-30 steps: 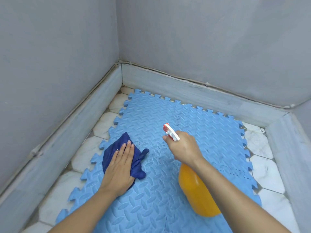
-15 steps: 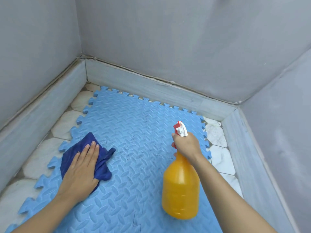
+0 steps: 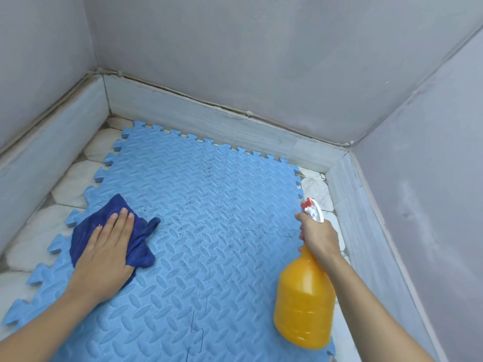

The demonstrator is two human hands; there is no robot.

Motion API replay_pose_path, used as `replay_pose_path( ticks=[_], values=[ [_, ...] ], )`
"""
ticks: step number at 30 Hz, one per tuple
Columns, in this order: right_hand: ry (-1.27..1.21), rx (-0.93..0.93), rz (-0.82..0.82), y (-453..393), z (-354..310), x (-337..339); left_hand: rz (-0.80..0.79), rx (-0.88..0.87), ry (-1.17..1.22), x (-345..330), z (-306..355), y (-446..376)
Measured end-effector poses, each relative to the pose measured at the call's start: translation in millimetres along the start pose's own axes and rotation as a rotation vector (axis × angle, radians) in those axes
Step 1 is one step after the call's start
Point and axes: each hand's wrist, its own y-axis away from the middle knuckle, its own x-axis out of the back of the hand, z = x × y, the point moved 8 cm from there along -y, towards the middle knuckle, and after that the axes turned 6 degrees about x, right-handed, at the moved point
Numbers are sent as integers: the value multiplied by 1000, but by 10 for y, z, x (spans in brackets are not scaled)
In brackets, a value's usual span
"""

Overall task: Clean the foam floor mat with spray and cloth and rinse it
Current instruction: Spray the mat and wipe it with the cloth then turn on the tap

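Right hand [image 3: 317,235] grips the bottle [image 3: 303,301] neck, nozzle aimed at speckled mat [image 3: 209,257] (likely wetting grime); left hand [image 3: 107,253] presses flat on cloth [image 3: 138,246], ready to wipe.

We cannot see the part of the dark blue cloth [image 3: 136,239] under the left hand [image 3: 104,254]. The right hand [image 3: 317,237] covers the neck and trigger of the orange spray bottle [image 3: 303,301]. The blue foam mat [image 3: 209,205] runs off the bottom edge, and both forearms are cut there too.
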Motion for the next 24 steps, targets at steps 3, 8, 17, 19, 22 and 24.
replay_pose_path(
  ticks=[3,8,17,19,22,24],
  values=[
    [-53,92,-160,128,-115,-194,21,-2,12,63,71,11],
    [99,296,-427,582,-325,-683,-37,69,49,152,-12,148],
    [531,690,-641,1211,-346,-1278,-63,112,195,318,-543,524],
    [623,739,-661,1287,-336,-1347,-67,115,188,310,-547,533],
    [733,795,-709,1392,-315,-1408,-73,117,172,303,-534,528],
    [750,827,-822,1512,-266,-1449,-74,112,162,299,-536,530]
  ],
)
